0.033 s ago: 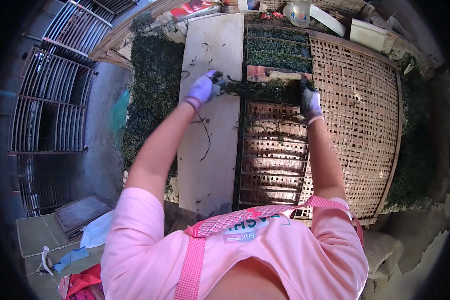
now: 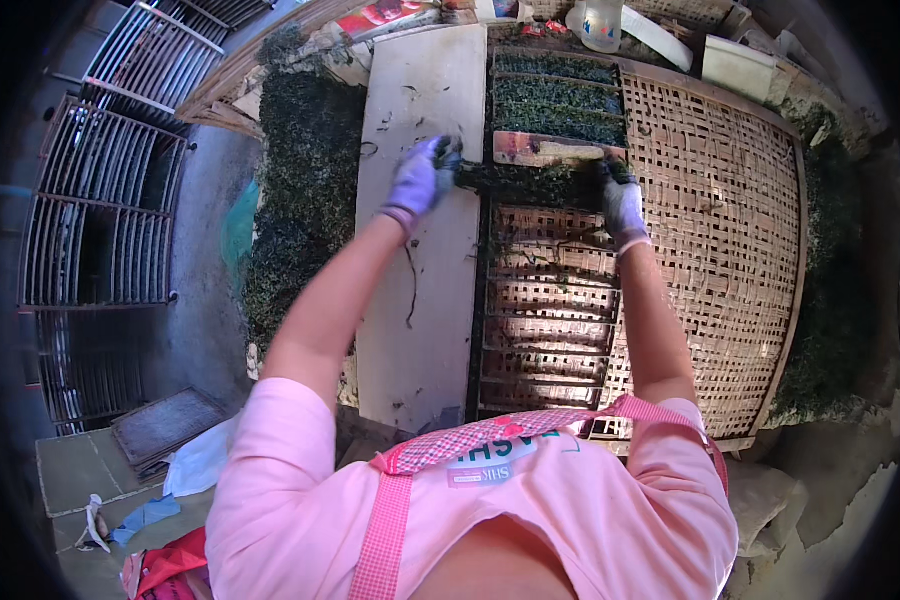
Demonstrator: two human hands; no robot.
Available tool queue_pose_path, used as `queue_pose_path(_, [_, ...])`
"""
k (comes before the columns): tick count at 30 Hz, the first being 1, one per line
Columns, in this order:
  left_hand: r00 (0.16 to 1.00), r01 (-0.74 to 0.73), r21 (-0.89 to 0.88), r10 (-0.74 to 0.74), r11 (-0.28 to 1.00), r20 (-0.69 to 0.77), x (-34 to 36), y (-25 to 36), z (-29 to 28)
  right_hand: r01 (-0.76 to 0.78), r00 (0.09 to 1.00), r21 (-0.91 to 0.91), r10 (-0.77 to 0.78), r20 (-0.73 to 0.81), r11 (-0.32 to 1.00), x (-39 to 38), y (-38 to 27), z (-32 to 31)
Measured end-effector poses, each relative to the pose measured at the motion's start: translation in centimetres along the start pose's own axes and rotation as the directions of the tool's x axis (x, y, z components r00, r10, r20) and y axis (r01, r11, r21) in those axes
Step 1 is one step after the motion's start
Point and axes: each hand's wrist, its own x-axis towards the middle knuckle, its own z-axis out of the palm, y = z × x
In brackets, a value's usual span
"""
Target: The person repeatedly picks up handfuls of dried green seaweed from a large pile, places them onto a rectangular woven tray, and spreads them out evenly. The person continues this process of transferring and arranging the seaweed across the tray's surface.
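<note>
My left hand (image 2: 425,180), in a lavender glove with dark-soiled fingertips, is above the white board (image 2: 425,260). Its fingers are bunched at the left end of a row of dark green leafy strands (image 2: 540,185). My right hand (image 2: 623,205), in a pale soiled glove, curls at that row's right end; what its fingers hold is hidden. The row fills one slot of a dark slatted frame (image 2: 545,322). Just beyond it lies a small flat board (image 2: 545,149) with reddish and tan patches. Farther slots hold more dark green strands (image 2: 560,97).
Under the frame and to its right spreads a woven bamboo mat (image 2: 715,230). Dark green heaps (image 2: 305,200) flank the white board's left side. Metal racks (image 2: 100,245) stand at far left. A clear plastic container (image 2: 601,25) is at the back. Cloths (image 2: 195,465) lie lower left.
My left hand has moved slightly right, toward the slatted frame's edge, and its wrist has tilted upright. A thin strand on the white board sits differently. My right hand stays nearly in place.
</note>
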Motion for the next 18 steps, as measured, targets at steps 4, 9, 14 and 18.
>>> queue_pose_path(4, [0.997, 0.005, 0.838, 0.061, 0.546, -0.046, -4.7, 2.8, 9.3, 0.240, 0.921, -0.970, -0.309, 0.238, -0.034, -2.6, -2.6, -4.9])
queue_pose_path(9, [0.994, -0.040, 0.812, 0.103, 0.583, -0.025, -4.5, 4.9, 10.1, -0.184, 0.979, -0.355, 0.140, -0.145, 0.917, 2.2, 1.6, -19.6])
queue_pose_path(14, [0.997, -0.011, 0.834, 0.075, 0.551, -0.036, -4.4, 3.8, 10.0, -0.516, 0.857, -0.853, 0.032, -0.515, 0.075, 3.0, -6.5, -25.3])
queue_pose_path(18, [0.988, -0.008, 0.750, 0.123, 0.661, -0.098, -5.1, 3.7, 8.6, 0.004, 0.996, -0.981, -0.087, -0.014, 0.193, -4.2, -9.1, -12.3])
